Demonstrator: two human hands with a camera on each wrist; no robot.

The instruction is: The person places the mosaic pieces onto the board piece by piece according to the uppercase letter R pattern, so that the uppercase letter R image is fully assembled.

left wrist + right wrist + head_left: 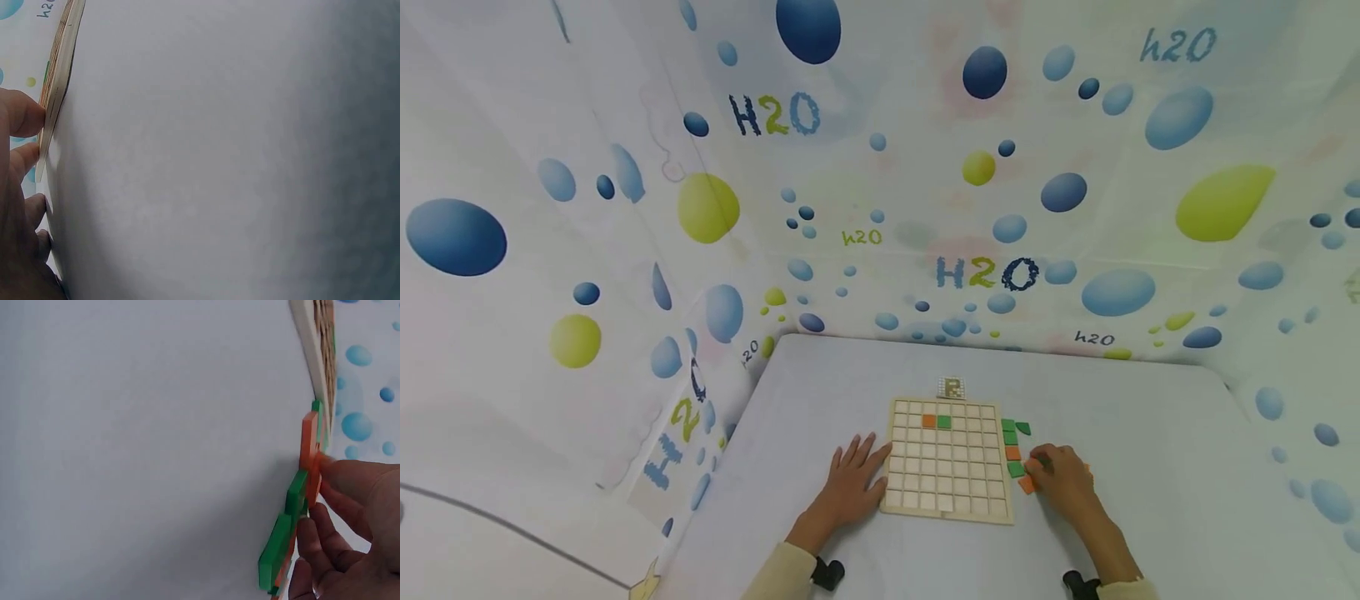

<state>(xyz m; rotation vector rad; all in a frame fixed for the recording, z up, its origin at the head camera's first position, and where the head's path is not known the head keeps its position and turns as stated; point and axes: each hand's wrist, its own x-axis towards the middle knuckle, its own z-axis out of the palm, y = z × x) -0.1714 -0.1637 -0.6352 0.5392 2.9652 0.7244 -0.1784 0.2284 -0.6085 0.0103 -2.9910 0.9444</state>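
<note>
A square wooden grid board (pixel 947 518) lies on the table, with an orange tile (pixel 929 422) and a green tile (pixel 944 422) side by side in its upper rows. My left hand (pixel 853 483) rests at the board's left edge, fingers spread; in the left wrist view, thumb and a finger (pixel 25 112) touch its side. To the right of the board, my right hand (pixel 1063 479) is bent over loose green and orange tiles. Its thumb and forefinger pinch an orange tile (pixel 315 481) in the right wrist view. Other green tiles (pixel 275 550) lie under its curled fingers.
A small patterned card (pixel 951 387) lies just beyond the board's far edge. Several green and orange tiles (pixel 1009 426) line the board's right side. The white table (pixel 1135 417) meets a wall covering (pixel 910 167) with printed drops at the back and left.
</note>
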